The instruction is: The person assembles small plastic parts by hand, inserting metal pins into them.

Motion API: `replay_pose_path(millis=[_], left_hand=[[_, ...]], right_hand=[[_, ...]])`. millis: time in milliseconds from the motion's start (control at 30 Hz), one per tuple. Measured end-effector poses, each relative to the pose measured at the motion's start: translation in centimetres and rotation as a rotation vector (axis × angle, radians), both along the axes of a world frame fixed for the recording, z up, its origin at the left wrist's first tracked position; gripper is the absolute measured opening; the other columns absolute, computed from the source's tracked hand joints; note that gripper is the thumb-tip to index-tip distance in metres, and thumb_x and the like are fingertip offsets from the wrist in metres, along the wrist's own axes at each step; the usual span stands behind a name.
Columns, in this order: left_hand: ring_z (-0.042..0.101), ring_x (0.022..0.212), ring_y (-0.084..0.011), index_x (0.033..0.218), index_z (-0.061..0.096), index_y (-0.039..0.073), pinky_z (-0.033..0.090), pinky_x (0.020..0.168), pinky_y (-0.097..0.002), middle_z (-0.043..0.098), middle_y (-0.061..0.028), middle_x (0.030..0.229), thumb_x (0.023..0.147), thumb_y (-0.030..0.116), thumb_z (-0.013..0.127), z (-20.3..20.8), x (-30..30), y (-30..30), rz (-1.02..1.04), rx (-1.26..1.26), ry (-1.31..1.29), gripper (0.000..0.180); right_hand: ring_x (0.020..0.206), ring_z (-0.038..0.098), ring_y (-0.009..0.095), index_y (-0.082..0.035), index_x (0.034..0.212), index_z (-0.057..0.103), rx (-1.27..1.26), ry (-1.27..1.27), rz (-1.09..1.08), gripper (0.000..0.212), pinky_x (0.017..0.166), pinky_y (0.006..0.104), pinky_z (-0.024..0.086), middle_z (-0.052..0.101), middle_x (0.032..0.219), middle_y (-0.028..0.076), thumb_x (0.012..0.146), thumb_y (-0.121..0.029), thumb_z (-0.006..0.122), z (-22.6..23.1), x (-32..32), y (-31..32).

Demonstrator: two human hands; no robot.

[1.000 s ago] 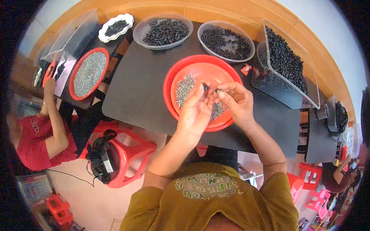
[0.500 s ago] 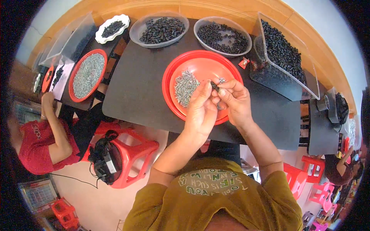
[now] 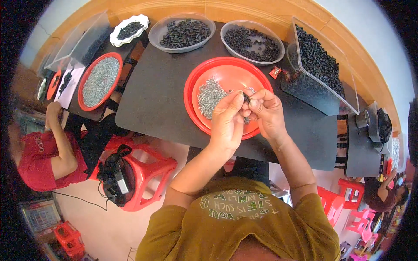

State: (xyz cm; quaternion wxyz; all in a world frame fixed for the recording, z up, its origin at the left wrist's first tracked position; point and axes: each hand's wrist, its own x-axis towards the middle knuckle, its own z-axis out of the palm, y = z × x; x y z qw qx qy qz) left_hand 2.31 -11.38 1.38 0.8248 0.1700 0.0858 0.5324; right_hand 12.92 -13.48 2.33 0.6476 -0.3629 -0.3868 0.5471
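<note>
Over the red basin (image 3: 191, 74), my left hand (image 3: 228, 119) pinches a small black plastic piece (image 3: 246, 99) between thumb and fingertips. My right hand (image 3: 267, 112) is closed against the same piece from the other side. Both sets of fingertips meet there, so most of the piece is covered. Small silvery metal screws (image 3: 210, 98) lie heaped in the basin's left half, beside my left hand. A few more show behind my fingers at the right. Whether a screw sits in the black piece is hidden.
Two clear bowls (image 3: 212, 37) of black pieces stand at the table's (image 3: 152, 87) far side. A large clear bin (image 3: 311, 87) of them stands right, near a red wrapper (image 3: 274, 72). Left are a screw tray (image 3: 119, 69), another person (image 3: 56, 161) and a red stool (image 3: 152, 169).
My hands stay together over the basin. The black piece has shifted slightly to the right and down between my fingertips, and my left thumb has moved with it.
</note>
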Motion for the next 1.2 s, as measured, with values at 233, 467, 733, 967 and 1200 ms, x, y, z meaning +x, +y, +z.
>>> replay_pose_path(millis=[233,467,733,967,1200], left_hand=[[0.049,0.063,-0.0128,0.086,0.058,0.005,0.043,0.052,-0.0255,0.057,-0.0119,0.084,0.076,0.004,0.053,0.5,0.2,0.1,0.084,0.077,0.072,0.011],[0.050,0.060,-0.0134,0.083,0.057,0.004,0.044,0.051,-0.0273,0.058,-0.0119,0.083,0.075,0.002,0.053,0.3,0.1,0.3,0.158,0.154,0.141,0.009],[0.052,0.079,-0.0155,0.087,0.053,0.004,0.040,0.074,-0.0261,0.057,-0.0093,0.084,0.075,0.003,0.055,0.1,-1.2,1.8,-0.006,0.059,0.109,0.013],[0.052,0.083,-0.0168,0.087,0.048,0.006,0.038,0.078,-0.0274,0.055,-0.0091,0.085,0.076,0.006,0.054,-0.3,-1.3,2.2,-0.092,-0.010,0.091,0.013],[0.055,0.078,-0.0176,0.087,0.051,0.004,0.045,0.069,-0.0289,0.056,-0.0070,0.083,0.076,0.010,0.055,0.5,-3.5,7.5,-0.002,0.015,0.346,0.013]], right_hand=[[0.059,0.056,0.009,-0.003,0.077,0.056,0.029,-0.211,-0.061,0.007,0.047,0.0170,0.040,0.060,0.070,0.005,0.074,-0.009,0.058,0.7,0.3,-0.3],[0.059,0.055,0.008,-0.003,0.079,0.054,-0.075,-0.137,-0.034,0.009,0.047,0.0174,0.040,0.059,0.069,0.004,0.076,-0.011,0.056,1.1,-0.3,0.0],[0.076,0.054,0.016,-0.002,0.094,0.053,0.256,-0.679,-0.259,0.022,0.064,0.0245,0.042,0.055,0.082,0.009,0.075,-0.011,0.055,1.1,-0.8,1.1],[0.077,0.054,0.020,0.000,0.090,0.056,0.375,-0.803,-0.188,0.021,0.068,0.0283,0.043,0.055,0.085,0.012,0.072,-0.011,0.055,0.8,-0.3,2.0],[0.088,0.051,0.015,-0.002,0.102,0.051,0.071,-0.496,-0.087,0.030,0.073,0.0275,0.041,0.053,0.094,0.007,0.076,-0.016,0.055,1.2,-0.4,1.1]])
